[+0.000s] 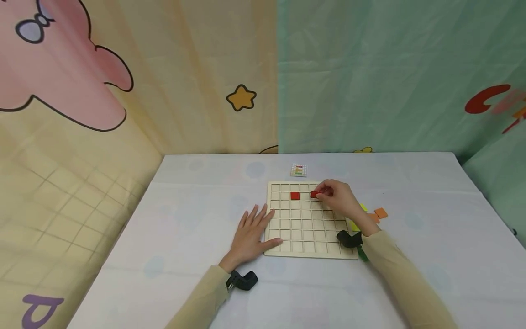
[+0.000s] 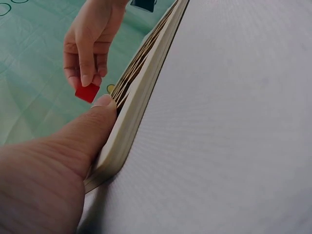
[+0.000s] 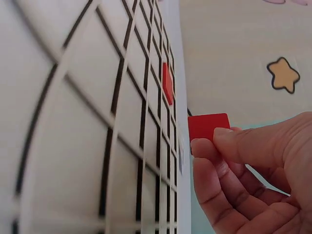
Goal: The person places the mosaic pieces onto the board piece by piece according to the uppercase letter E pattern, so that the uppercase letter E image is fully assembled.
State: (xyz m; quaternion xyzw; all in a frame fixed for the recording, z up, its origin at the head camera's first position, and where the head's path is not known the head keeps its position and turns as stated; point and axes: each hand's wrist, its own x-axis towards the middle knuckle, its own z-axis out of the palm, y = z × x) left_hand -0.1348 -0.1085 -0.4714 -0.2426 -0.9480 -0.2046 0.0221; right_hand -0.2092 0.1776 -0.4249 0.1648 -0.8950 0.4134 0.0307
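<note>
A pale wooden grid board [image 1: 302,224] lies on the table, with one red square tile [image 1: 295,196] set in a cell near its far edge. Between thumb and fingertips, my right hand [image 1: 337,196] pinches another red tile [image 3: 207,126] just above the board, a short way right of the first. My left hand [image 1: 250,235] rests flat with spread fingers on the board's left side. In the left wrist view the left thumb [image 2: 92,126] presses on the board's rim. The right hand and forearm hide part of the board's right side.
A small printed card [image 1: 298,170] with coloured squares lies beyond the board. To the right are loose orange tiles [image 1: 381,213], with yellow-green [image 1: 355,226] and green pieces [image 1: 362,254] partly under the right arm. Patterned curtains [image 1: 205,68] stand behind the table.
</note>
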